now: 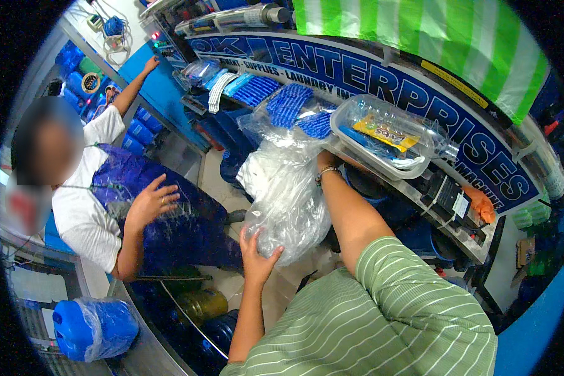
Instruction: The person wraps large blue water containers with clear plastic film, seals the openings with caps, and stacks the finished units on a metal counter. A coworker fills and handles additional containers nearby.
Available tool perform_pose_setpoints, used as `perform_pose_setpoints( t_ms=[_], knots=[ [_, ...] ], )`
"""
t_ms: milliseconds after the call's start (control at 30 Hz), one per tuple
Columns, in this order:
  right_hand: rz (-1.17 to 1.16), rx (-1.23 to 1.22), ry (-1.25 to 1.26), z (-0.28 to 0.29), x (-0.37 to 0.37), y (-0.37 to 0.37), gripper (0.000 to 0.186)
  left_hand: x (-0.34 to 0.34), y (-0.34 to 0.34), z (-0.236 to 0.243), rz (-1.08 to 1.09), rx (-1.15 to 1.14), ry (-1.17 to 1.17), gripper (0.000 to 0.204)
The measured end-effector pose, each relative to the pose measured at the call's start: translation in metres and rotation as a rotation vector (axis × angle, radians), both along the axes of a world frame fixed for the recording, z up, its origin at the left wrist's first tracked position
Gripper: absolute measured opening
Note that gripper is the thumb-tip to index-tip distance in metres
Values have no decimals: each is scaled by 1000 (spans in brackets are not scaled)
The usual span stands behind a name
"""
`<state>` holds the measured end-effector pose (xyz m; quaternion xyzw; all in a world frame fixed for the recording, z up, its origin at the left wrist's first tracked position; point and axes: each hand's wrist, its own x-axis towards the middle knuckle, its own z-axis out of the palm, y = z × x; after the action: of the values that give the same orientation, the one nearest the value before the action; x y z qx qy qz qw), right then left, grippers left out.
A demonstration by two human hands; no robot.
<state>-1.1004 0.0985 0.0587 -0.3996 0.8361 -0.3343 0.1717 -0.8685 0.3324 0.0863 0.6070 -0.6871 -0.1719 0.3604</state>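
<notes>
A big clear plastic bag [288, 188] with white contents hangs in front of a ledge. Against its lower end rests my left hand [257, 254], thumb and fingers spread on the plastic. My right arm reaches up along the bag's right side, a bracelet at the wrist. Of my right hand [324, 160] only a part shows beside the bag's upper part; its fingers are hidden. Blue patterned cloths [289, 105] lie at the bag's top. Just right of them, a clear plastic tub [379, 156] holds a clear bottle [391, 122] and a yellow packet.
On the left stands a person in a white shirt and blue apron [169, 213], one arm raised to the wall. Folded striped cloths [250, 89] lie along the ledge. A black device [448, 194] sits at its right. Lower left is a blue container [97, 329] wrapped in plastic.
</notes>
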Motion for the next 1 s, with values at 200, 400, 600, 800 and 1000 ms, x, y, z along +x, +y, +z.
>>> perform_pose_setpoints(
  t_ms=[200,400,600,800,1000],
  knots=[
    [18,-341,172,45,32,57,46,-8,-22,-8,77,26,38,39],
    [898,-254,191,31,15,170,60,3,-28,-7,78,80,13,35],
    [362,-380,-58,-4,-3,99,57,4,-28,-1,4,103,8,37],
    [339,130,-139,58,-4,68,57,14,-13,2,-63,202,299,32],
    [202,-185,-170,-5,-3,71,67,49,-6,-25,359,-55,597,17]
  ],
)
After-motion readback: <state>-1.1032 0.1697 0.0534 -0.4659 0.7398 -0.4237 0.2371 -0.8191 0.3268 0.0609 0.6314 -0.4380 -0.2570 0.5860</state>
